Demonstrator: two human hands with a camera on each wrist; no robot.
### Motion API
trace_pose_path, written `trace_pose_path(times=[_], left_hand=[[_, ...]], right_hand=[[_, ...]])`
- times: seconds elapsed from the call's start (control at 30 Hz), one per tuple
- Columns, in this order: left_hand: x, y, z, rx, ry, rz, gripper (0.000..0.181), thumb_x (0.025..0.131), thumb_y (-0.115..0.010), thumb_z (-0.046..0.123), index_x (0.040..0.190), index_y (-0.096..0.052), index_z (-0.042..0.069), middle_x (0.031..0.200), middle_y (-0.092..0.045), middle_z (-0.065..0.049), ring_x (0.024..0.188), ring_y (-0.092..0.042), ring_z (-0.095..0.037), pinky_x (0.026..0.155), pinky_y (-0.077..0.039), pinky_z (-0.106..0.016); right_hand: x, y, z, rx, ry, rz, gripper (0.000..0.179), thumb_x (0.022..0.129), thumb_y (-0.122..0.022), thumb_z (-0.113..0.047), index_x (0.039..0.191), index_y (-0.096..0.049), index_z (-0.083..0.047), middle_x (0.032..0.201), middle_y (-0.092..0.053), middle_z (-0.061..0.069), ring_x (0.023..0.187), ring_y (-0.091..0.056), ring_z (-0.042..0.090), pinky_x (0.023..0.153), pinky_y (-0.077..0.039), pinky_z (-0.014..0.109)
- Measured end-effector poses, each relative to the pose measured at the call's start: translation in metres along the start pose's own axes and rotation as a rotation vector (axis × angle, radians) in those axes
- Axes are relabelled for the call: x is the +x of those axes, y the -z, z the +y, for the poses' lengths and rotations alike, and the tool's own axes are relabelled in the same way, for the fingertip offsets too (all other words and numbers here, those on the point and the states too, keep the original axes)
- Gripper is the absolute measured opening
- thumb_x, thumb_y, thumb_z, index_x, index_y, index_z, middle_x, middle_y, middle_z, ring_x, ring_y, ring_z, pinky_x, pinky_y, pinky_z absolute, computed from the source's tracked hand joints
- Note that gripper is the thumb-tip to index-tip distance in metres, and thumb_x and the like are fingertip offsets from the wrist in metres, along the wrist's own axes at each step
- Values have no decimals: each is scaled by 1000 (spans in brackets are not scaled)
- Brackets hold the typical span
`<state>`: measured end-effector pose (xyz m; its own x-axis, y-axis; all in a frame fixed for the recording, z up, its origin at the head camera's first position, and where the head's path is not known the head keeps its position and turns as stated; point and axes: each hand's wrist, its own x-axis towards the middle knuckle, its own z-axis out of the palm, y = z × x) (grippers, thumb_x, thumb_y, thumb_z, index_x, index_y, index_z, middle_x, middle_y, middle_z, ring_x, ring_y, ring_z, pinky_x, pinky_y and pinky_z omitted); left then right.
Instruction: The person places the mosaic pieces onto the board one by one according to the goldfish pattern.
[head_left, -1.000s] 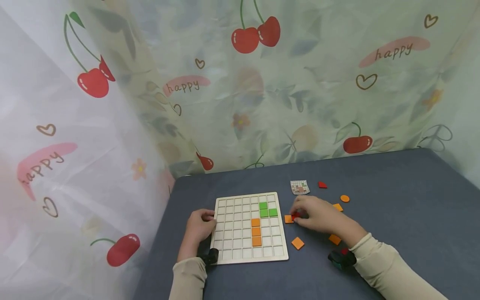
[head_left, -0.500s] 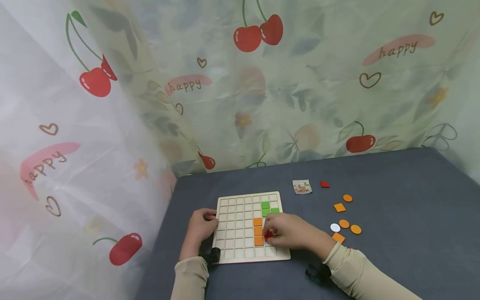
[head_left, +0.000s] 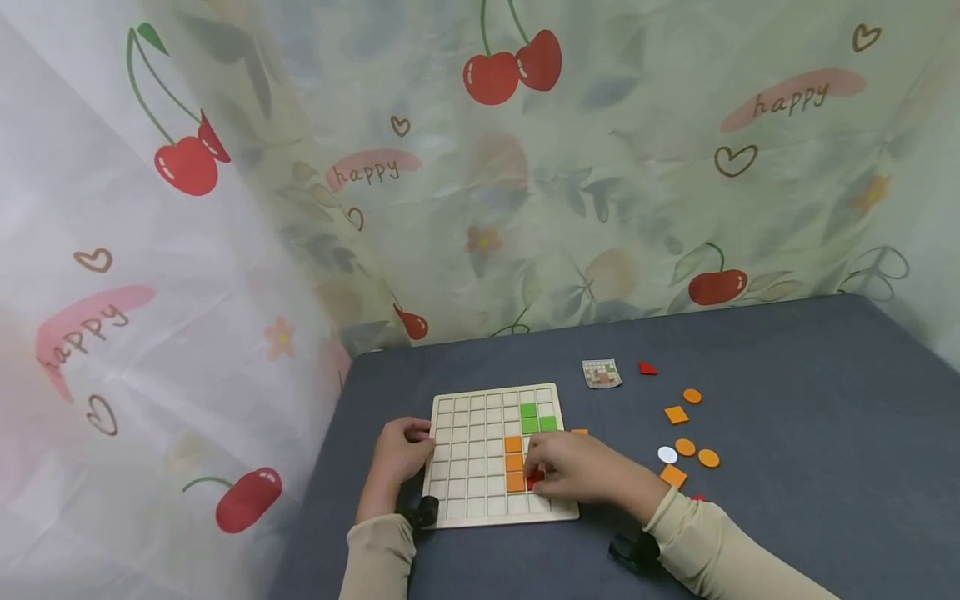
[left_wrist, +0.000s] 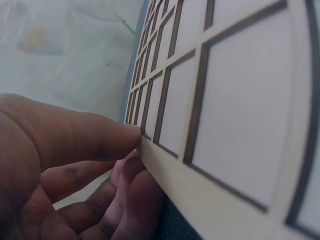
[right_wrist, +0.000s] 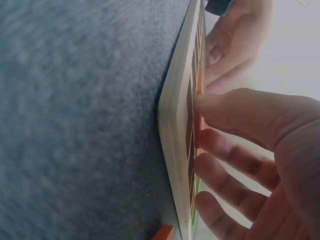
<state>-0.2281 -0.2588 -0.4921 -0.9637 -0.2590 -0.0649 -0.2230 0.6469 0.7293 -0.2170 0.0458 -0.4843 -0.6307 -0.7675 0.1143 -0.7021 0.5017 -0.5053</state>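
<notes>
A wooden grid board [head_left: 467,446] lies on the table. My left hand [head_left: 405,450] holds its left edge; in the left wrist view a fingertip presses on the rim [left_wrist: 172,172] while other fingers curl beside and below it. My right hand [head_left: 588,468] is over the lower right part of the board and pinches a red tile [head_left: 534,481] between thumb and finger. In the right wrist view the red tile [right_wrist: 197,127] is at the grid's surface, just right of an orange column. Orange square tiles [head_left: 513,463] and green tiles [head_left: 529,417] sit in cells.
Right of the board lie orange squares [head_left: 677,415], orange discs [head_left: 708,457], a white disc [head_left: 667,455] and a red quarter-round tile [head_left: 647,368]. A small printed pattern card [head_left: 602,374] lies behind. An orange tile [head_left: 580,432] is partly hidden by my right hand.
My right hand has moved left from the loose tiles onto the board with the red tile, then slightly lower over the last half second. The left hand keeps its place at the edge.
</notes>
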Motion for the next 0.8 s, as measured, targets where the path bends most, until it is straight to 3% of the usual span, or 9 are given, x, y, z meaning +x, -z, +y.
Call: trace_pose_path(times=[0.8], left_hand=[[2,-2,-3,-5,1,0,28,91,-73,5,118,-76,1,99,-70,-11,90,-65,-24,72,-55,-33]], right_hand=[[-3,1,1,-13,-13,13,9,93,-77,-14,98,-81,-21,97,-67,-9,78,-55,3,69,-49,21]])
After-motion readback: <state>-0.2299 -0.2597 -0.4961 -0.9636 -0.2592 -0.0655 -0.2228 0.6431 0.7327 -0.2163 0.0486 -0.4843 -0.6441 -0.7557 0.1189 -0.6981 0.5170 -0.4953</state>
